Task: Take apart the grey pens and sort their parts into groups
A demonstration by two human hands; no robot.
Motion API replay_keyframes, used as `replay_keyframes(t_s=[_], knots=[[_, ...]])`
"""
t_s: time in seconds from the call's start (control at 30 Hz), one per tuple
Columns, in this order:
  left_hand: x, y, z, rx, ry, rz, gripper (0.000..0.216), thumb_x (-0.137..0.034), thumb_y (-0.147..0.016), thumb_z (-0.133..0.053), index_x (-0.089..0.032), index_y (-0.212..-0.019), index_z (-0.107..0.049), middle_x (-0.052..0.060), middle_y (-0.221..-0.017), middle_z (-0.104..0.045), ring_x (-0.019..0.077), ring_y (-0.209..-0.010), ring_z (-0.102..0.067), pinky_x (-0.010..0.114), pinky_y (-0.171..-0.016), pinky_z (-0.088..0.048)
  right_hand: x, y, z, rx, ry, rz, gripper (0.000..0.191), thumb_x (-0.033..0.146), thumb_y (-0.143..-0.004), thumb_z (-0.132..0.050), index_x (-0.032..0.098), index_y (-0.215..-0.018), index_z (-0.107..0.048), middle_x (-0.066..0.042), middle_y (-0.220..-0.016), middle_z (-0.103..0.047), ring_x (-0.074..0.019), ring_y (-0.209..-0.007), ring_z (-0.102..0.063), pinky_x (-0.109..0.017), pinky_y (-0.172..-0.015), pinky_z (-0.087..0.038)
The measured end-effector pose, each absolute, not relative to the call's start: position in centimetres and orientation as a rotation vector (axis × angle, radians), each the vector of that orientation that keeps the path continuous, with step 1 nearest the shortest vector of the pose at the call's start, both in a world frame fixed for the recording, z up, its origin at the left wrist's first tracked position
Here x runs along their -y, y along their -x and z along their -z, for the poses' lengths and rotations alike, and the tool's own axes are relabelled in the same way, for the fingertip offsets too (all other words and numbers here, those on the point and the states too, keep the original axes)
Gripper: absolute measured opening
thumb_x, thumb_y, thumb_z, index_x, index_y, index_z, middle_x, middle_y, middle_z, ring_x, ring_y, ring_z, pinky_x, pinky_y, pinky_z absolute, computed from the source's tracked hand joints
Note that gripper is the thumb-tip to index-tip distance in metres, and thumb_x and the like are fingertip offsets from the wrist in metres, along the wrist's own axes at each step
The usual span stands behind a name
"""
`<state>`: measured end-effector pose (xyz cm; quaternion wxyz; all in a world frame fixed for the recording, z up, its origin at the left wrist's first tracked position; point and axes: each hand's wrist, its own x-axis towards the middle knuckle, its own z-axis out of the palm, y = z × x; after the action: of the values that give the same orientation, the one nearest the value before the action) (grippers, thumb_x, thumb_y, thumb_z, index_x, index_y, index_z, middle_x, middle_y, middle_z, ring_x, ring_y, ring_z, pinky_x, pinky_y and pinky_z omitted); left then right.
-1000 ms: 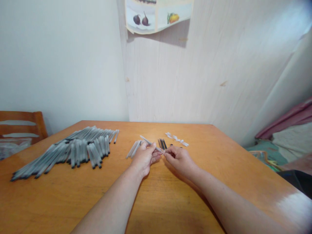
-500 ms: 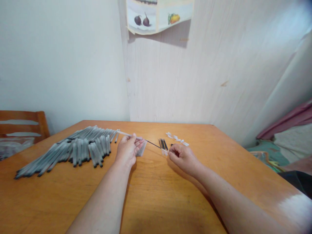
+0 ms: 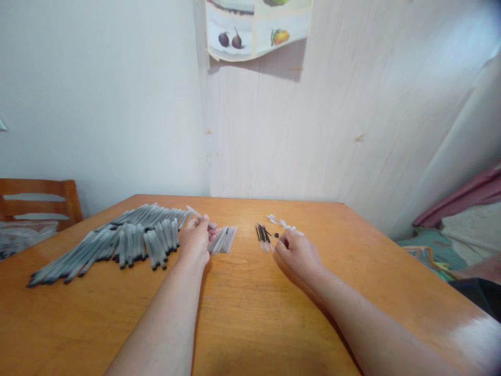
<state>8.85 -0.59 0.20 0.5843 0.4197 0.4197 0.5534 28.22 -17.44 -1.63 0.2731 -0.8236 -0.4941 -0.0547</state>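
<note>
My left hand (image 3: 195, 241) is closed around a translucent pen barrel (image 3: 193, 211), which points up and to the left. Just right of that hand, several empty pen barrels (image 3: 225, 240) lie side by side on the table. My right hand (image 3: 298, 253) rests low over the table, fingers pinched together. At its fingertips is the pale end of a pen refill (image 3: 272, 247), whose dark part lies over a small row of black refills (image 3: 261, 236). A small black plug (image 3: 276, 235) sits beside the row. Several white caps (image 3: 276, 220) are scattered behind my right hand.
A large heap of pens (image 3: 129, 235) with black ends covers the left of the wooden table (image 3: 242, 318). Behind the table is a wall with a fruit picture (image 3: 242, 39). A wooden chair (image 3: 37, 196) stands left; cloth and bags (image 3: 457, 245) are at right.
The dark refill that stretched between my hands has come out of the barrel and lies by the other refills. My left hand has moved slightly left with the barrel.
</note>
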Motion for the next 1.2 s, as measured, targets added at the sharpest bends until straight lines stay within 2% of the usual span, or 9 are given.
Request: replay_keyframes(t_s=[0.13,0.27,0.63,0.97,1.2], knots=[[0.2,-8.8,0.3,-0.99,-1.037,-1.298,0.025,-0.039,-0.076,-0.067,-0.016,-0.077,-0.057,0.0,-0.064,-0.061,0.0081,-0.049,-0.055,0.017,-0.043,-0.039,17.0,-27.6,1.9,1.31,2.369,0.179,0.019,0.03,-0.087,-0.047,0.02,-0.078,-0.062,-0.005,-0.074,-0.066,-0.0164,-0.066,-0.055,-0.027,-0.055,-0.024],[0.1,-8.7,0.4,-0.987,-1.059,-1.305,0.03,-0.044,-0.071,-0.069,-0.016,-0.076,-0.057,-0.002,-0.06,-0.058,0.0072,-0.046,-0.051,0.017,-0.042,-0.036,16.6,-27.3,1.8,1.332,2.483,0.163,0.025,0.032,-0.09,-0.043,0.02,-0.088,-0.064,-0.008,-0.084,-0.068,-0.0188,-0.073,-0.06,-0.028,-0.06,-0.03],[0.9,-8.6,-0.5,-1.086,-1.114,-1.294,0.024,-0.038,-0.071,-0.064,-0.016,-0.077,-0.059,-0.003,-0.059,-0.056,0.0058,-0.043,-0.043,0.017,-0.043,-0.033,16.0,-26.9,2.3,1.385,2.535,0.186,0.027,0.033,-0.092,-0.04,0.02,-0.091,-0.063,-0.01,-0.087,-0.07,-0.0238,-0.08,-0.066,-0.03,-0.063,-0.038],[-0.8,-8.2,1.1,-1.168,-1.347,-1.297,0.028,-0.04,-0.068,-0.063,-0.013,-0.073,-0.067,0.002,-0.061,-0.059,0.0131,-0.055,-0.051,0.022,-0.048,-0.034,16.0,-26.6,2.5,1.443,2.538,0.149,0.028,0.035,-0.092,-0.04,0.02,-0.092,-0.063,-0.01,-0.089,-0.071,-0.0222,-0.08,-0.066,-0.03,-0.067,-0.04],[-1.4,-8.1,2.0,-1.201,-1.466,-1.231,0.033,-0.042,-0.068,-0.061,-0.013,-0.081,-0.072,0.006,-0.07,-0.067,0.0186,-0.066,-0.06,0.026,-0.055,-0.04,16.3,-26.6,2.0,1.44,2.531,0.088,0.031,0.038,-0.093,-0.038,0.02,-0.093,-0.064,-0.01,-0.09,-0.071,-0.0219,-0.082,-0.065,-0.03,-0.067,-0.039]])
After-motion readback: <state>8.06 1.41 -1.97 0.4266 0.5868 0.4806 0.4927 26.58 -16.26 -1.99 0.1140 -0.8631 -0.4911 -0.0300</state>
